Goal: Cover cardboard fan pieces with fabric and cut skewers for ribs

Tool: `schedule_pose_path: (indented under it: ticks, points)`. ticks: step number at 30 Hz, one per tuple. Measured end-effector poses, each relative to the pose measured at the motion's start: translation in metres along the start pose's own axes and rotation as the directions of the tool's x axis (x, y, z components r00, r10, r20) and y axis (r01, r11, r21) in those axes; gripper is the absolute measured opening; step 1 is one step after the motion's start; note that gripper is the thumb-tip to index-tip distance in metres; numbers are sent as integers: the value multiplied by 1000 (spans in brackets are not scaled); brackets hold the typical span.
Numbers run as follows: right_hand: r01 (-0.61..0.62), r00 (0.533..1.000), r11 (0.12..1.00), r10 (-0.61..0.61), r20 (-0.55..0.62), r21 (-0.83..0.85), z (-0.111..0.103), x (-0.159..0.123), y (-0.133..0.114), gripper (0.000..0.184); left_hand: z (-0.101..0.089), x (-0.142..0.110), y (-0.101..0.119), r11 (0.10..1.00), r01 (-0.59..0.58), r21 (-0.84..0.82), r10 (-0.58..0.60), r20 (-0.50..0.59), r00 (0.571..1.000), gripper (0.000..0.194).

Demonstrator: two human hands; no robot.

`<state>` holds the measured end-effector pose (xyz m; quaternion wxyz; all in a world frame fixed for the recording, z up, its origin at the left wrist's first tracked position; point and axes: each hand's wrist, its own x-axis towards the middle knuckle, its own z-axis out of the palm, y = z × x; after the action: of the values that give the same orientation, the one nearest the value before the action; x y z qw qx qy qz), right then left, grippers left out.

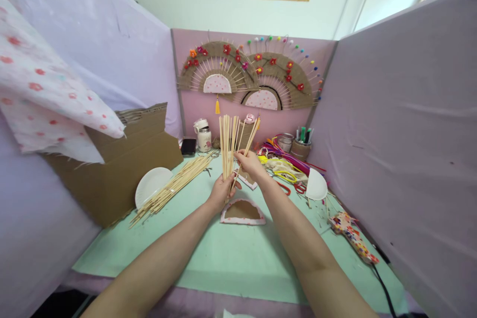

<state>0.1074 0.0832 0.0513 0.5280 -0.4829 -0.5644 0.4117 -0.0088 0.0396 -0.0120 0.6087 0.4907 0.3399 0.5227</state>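
Left hand: the left hand [220,191] is raised above the green table [208,253], its fingers closed round the lower end of a bundle of thin wooden sticks [228,146], which it holds upright.
Right hand: the right hand [250,164] sits just beside the left and a little higher, its fingers pinching a few sticks that lean to the right, away from the main bundle.
Sticks in hand: their tops fan out slightly in front of the pink back wall; their lower ends are hidden in the left palm.
Below the hands: a half-round cardboard piece with a pale fabric edge [243,211] lies flat on the table, almost straight under the left hand.
Loose sticks: a long pile of the same sticks [173,186] lies slantwise on the table to the left, near a white paper plate [152,185] that leans against a cardboard box [122,164].
Right side of table: a second paper plate [316,185], scissors with red handles [292,188], a tangle of coloured pipe cleaners [285,156] and a flower-patterned glue gun [352,236] with a black cord.
Back of table: a white jar [203,136], a dark phone [188,146] and a cup of pens [301,145].
Back wall: two finished fans [248,77] made of sticks, brown card and small flowers hang side by side.
Upper left: a spotted white cloth [44,94] hangs over the box.
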Motion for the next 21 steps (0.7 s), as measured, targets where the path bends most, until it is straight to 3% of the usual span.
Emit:
schedule_pose_path:
  ticks: [21]
  points:
    - [18, 998, 996, -23, -57, -85, -1, -1, 0, 6, -2, 2, -3, 1000, 9, -29, -9, -2, 1000, 44]
